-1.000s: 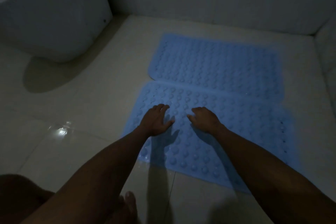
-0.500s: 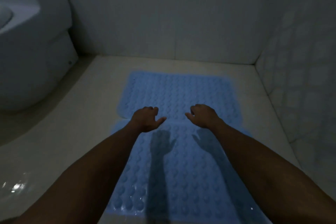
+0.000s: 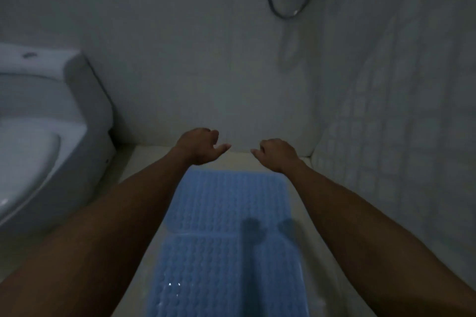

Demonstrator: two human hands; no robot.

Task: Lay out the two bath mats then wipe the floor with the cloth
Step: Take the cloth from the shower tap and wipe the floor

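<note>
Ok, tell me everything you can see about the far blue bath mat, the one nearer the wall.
The far blue bath mat looks like rubbery plastic, covered in rows of small raised bumps, with rounded corners. It lies flat on the pale floor, short of the wall, its near edge meeting the second mat. Neither hand touches it.

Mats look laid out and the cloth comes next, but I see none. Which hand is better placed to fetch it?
Neither clearly. The left hand and right hand are both empty, raised level above the far bath mat. No cloth shows, so choose whichever side it lies on.
</note>
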